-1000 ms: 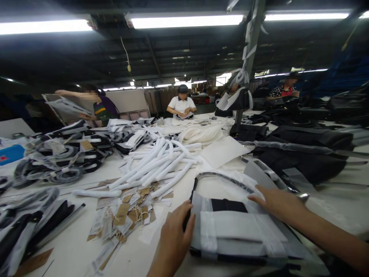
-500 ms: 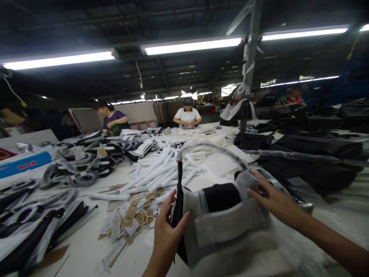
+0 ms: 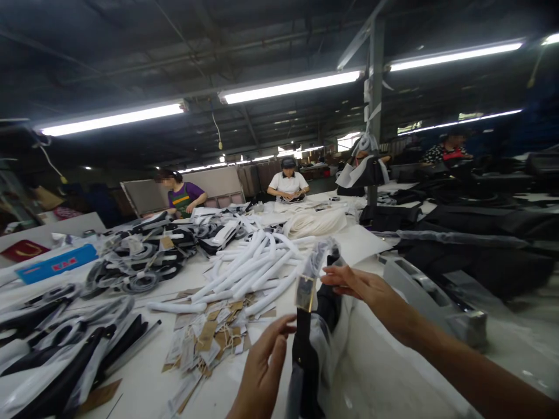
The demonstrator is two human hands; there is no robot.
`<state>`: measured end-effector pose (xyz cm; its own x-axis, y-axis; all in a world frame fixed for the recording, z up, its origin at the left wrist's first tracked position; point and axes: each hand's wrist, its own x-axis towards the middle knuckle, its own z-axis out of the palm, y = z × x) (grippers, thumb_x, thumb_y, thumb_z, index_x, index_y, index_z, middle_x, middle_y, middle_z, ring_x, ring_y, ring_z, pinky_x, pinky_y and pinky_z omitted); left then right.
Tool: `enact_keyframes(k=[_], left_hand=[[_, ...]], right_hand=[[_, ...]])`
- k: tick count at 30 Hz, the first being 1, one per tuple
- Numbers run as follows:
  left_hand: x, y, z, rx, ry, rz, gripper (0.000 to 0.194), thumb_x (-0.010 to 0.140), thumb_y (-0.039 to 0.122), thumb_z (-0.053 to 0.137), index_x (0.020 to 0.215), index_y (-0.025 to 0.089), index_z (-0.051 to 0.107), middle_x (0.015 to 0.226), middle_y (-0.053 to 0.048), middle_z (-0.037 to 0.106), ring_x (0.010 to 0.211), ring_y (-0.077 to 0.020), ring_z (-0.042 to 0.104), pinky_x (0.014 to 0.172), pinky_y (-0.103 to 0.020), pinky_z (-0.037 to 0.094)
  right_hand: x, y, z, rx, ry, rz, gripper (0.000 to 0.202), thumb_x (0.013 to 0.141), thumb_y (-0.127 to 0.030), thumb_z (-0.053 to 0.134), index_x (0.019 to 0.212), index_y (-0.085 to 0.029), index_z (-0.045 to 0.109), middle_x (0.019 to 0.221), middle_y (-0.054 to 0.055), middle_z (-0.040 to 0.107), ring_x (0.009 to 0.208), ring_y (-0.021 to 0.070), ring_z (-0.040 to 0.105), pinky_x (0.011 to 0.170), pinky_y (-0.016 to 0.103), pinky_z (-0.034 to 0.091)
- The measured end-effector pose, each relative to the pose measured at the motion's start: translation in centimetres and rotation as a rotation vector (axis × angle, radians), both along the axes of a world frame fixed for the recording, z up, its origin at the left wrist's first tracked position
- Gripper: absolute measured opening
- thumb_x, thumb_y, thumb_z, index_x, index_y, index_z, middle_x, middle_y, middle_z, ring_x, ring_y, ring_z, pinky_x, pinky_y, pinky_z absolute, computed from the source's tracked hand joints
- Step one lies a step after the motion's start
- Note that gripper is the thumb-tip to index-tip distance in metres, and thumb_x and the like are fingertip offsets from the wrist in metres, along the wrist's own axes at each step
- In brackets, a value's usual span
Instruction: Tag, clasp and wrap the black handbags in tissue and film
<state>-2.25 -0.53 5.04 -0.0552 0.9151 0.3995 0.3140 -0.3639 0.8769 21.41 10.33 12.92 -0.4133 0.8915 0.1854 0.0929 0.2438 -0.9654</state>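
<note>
A black handbag (image 3: 305, 349) stands end-on before me, its side strap and gold-coloured buckle (image 3: 305, 291) facing my way. Clear plastic wraps the handle (image 3: 321, 256), and pale wrapping covers part of the body. My right hand (image 3: 362, 288) has its fingertips pressed together at the handle, just beside the buckle; the strap partly hides what they grip. On the other side, my left hand (image 3: 264, 366) is half curled with thumb and fingers apart, its fingertips close to the strap's edge. Whether they touch it I cannot tell.
White foam tubes (image 3: 257, 267) and paper hang tags (image 3: 213, 337) lie piled left of the bag. Plastic-wrapped black straps (image 3: 140, 262) fill the left side. A grey tape dispenser (image 3: 432, 302) stands right, near black bags (image 3: 476, 273). Several co-workers sit or stand beyond the table.
The handbag has turned from broadside to end-on, bringing its buckle into view. My right hand has moved left to the handle; my left hand has come off the bag's side.
</note>
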Motion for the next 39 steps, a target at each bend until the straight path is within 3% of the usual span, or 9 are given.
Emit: enact_keyframes(k=[2,5,9,18,22,28,31,36,39], left_hand=[[0.7,1.2,4.1,-0.066,-0.201,-0.045,0.065,0.099,0.064,0.032,0.139,0.019,0.056,0.138,-0.014,0.061,0.117,-0.0271,0.064,0.1,-0.042,0.052],[2.7,2.8,9.1,-0.11,-0.332,-0.198,0.069,0.096,0.069,0.036,0.139,0.018,0.054,0.122,-0.012,0.069,0.102,-0.0239,0.069,0.095,-0.04,0.053],[4.7,3.7,11.1,-0.107,-0.306,-0.297,0.042,0.091,0.052,0.063,0.108,0.014,0.068,0.095,-0.006,0.072,0.08,-0.0159,0.067,0.078,-0.027,0.052],[4.1,1.8,4.3,-0.179,-0.124,-0.239,0.037,0.095,0.045,0.058,0.078,0.016,0.072,0.076,-0.003,0.067,0.07,-0.0135,0.057,0.067,-0.023,0.042],[4.3,0.7,3.9,-0.13,-0.087,-0.175,0.032,0.097,0.042,0.056,0.084,0.017,0.073,0.083,-0.002,0.068,0.076,-0.0146,0.058,0.072,-0.024,0.043],[4.3,-0.2,3.6,-0.031,-0.056,-0.178,0.04,0.099,0.048,0.05,0.116,0.018,0.071,0.108,-0.008,0.071,0.1,-0.022,0.065,0.088,-0.032,0.05],[1.3,0.9,1.5,-0.055,-0.041,0.0,0.04,0.101,0.047,0.044,0.119,0.021,0.068,0.112,-0.008,0.072,0.104,-0.0216,0.068,0.093,-0.034,0.053],[-8.5,3.7,-2.9,-0.17,0.102,0.347,0.031,0.095,0.042,0.059,0.108,0.016,0.068,0.098,-0.01,0.073,0.089,-0.0215,0.07,0.086,-0.04,0.057],[-13.0,4.8,-3.9,-0.245,0.248,0.443,0.027,0.095,0.039,0.061,0.106,0.015,0.066,0.102,-0.007,0.07,0.09,-0.0195,0.068,0.085,-0.041,0.056]], right_hand=[[-2.0,-0.4,2.1,-0.214,0.218,0.174,0.063,0.097,-0.066,0.038,0.13,-0.018,0.06,0.127,0.013,0.069,0.126,0.027,0.059,0.11,0.047,0.045],[-4.3,-0.6,4.8,-0.294,0.432,0.227,0.06,0.099,-0.063,0.039,0.13,-0.016,0.057,0.134,0.013,0.065,0.127,0.0252,0.059,0.111,0.044,0.045],[-5.2,-0.7,6.4,-0.285,0.484,0.135,0.044,0.097,-0.05,0.054,0.125,-0.016,0.06,0.134,0.012,0.065,0.126,0.028,0.059,0.107,0.045,0.048],[-3.8,-1.1,4.9,-0.236,0.519,0.167,0.045,0.096,-0.051,0.057,0.125,-0.018,0.063,0.125,0.01,0.071,0.13,0.0252,0.056,0.116,0.043,0.038],[-3.1,-3.0,2.7,-0.303,0.313,0.238,0.057,0.089,-0.056,0.065,0.137,-0.025,0.058,0.132,0.008,0.067,0.123,0.0318,0.061,0.107,0.051,0.048],[-1.8,-4.4,0.0,-0.253,0.072,0.199,0.049,0.083,-0.054,0.072,0.124,-0.027,0.07,0.126,0.008,0.07,0.119,0.0357,0.063,0.111,0.054,0.043],[-1.3,-4.1,-0.6,-0.21,0.055,0.183,0.05,0.08,-0.055,0.073,0.123,-0.03,0.071,0.131,0.007,0.068,0.125,0.0392,0.058,0.112,0.057,0.041],[-0.9,-3.5,-1.8,-0.18,0.059,0.23,0.054,0.087,-0.054,0.064,0.136,-0.032,0.061,0.142,0.007,0.059,0.139,0.0387,0.044,0.114,0.058,0.037],[-0.9,-3.4,-2.4,-0.202,0.093,0.295,0.057,0.088,-0.053,0.062,0.14,-0.03,0.058,0.146,0.009,0.056,0.141,0.0378,0.041,0.114,0.056,0.037]])
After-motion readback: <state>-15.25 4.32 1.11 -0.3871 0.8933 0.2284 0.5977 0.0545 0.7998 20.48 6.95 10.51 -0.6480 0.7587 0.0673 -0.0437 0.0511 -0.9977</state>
